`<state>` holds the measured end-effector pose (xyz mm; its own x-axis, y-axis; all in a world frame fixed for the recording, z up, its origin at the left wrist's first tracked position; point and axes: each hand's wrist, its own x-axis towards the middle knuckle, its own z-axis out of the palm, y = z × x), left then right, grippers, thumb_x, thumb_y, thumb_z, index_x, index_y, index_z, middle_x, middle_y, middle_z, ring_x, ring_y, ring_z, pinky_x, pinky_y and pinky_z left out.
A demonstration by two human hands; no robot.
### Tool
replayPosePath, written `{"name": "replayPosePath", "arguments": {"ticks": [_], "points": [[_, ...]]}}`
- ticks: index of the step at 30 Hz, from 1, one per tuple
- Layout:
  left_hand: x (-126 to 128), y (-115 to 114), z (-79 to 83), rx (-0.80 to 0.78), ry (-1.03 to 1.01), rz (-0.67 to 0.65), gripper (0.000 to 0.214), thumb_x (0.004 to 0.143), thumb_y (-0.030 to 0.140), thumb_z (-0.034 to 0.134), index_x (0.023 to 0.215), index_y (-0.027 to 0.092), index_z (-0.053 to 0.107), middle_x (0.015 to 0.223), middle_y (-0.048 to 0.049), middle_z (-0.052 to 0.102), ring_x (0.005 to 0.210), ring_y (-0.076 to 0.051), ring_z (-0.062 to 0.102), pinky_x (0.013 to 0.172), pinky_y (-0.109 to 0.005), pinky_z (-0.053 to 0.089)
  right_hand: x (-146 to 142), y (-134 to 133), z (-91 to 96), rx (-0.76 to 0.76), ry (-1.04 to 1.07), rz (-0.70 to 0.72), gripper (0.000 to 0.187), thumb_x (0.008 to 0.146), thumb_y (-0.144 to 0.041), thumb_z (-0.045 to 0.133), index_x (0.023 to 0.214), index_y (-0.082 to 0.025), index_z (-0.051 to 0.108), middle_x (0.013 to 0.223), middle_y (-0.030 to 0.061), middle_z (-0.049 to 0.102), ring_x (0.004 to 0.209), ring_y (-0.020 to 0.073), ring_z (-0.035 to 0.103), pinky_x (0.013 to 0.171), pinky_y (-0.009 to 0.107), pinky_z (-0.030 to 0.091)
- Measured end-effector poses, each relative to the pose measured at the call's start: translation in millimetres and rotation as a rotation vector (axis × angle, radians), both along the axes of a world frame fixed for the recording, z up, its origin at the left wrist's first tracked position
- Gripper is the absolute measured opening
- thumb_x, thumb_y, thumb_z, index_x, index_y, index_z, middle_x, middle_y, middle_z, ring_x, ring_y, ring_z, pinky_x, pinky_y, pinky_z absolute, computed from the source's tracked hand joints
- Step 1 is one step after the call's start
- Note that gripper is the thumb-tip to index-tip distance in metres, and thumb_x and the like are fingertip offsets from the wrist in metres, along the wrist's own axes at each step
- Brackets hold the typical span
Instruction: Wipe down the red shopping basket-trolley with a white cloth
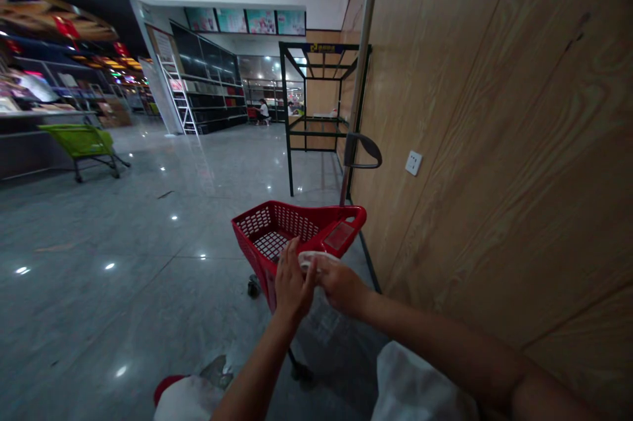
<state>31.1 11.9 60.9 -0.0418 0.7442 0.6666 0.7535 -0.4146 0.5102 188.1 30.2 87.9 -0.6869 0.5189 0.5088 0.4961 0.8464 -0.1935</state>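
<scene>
A red plastic shopping basket on wheels (297,226) stands in front of me, with nothing visible inside it, its tall pull handle (363,147) rising beside the wooden wall. Both my hands meet over its near rim. My right hand (341,286) is closed on a small white flat object (316,257). My left hand (293,282) rests against that object with its fingers stretched up and close together. What the white object is I cannot make out.
A wooden panelled wall (494,144) with a white socket (413,162) runs along the right. A black metal shelf frame (316,111) stands ahead. A green cart (82,144), a ladder (180,101) and store shelves lie on the left across the grey tiled floor (123,243). A person sits far back.
</scene>
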Motion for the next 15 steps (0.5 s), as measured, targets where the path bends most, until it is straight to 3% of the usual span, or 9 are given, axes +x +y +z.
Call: {"name": "replayPosePath", "arguments": {"ticks": [3,7,13,15], "points": [[-3.1,-2.4,-1.0,-0.025,-0.073,-0.035,0.056,0.094,0.043,0.036,0.144,0.019,0.027,0.145,-0.0143,0.04,0.137,-0.025,0.034,0.113,-0.051,0.028,-0.6,-5.8,0.3,-0.034,-0.063,0.019,0.054,0.084,-0.008,0.047,0.136,-0.019,0.049,0.141,0.011,0.049,0.133,0.0209,0.04,0.11,0.039,0.036],[-7.0,-8.4,-4.9,-0.131,-0.175,-0.106,0.057,0.094,0.045,0.035,0.145,0.021,0.025,0.149,-0.012,0.035,0.141,-0.024,0.027,0.116,-0.051,0.022,2.4,-7.5,-0.3,-0.036,-0.105,-0.25,0.055,0.08,-0.002,0.046,0.133,-0.016,0.054,0.142,0.0151,0.046,0.133,0.0246,0.039,0.112,0.046,0.032],[-8.1,-10.3,-14.7,-0.108,-0.447,-0.18,0.06,0.093,0.054,0.025,0.143,0.022,0.031,0.15,-0.0095,0.035,0.141,-0.022,0.028,0.116,-0.045,0.024,-15.9,-28.8,-2.3,0.039,-0.056,-0.017,0.042,0.088,-0.013,0.049,0.128,-0.019,0.057,0.14,0.0105,0.05,0.133,0.0226,0.039,0.112,0.041,0.033],[-9.8,-10.2,-16.9,-0.112,-0.506,-0.217,0.06,0.093,0.056,0.024,0.142,0.023,0.033,0.149,-0.009,0.037,0.139,-0.022,0.032,0.115,-0.044,0.028,-10.3,-23.0,2.8,0.005,-0.083,-0.092,0.043,0.088,-0.01,0.046,0.129,-0.02,0.057,0.138,0.01,0.052,0.13,0.0214,0.044,0.111,0.041,0.035]]}}
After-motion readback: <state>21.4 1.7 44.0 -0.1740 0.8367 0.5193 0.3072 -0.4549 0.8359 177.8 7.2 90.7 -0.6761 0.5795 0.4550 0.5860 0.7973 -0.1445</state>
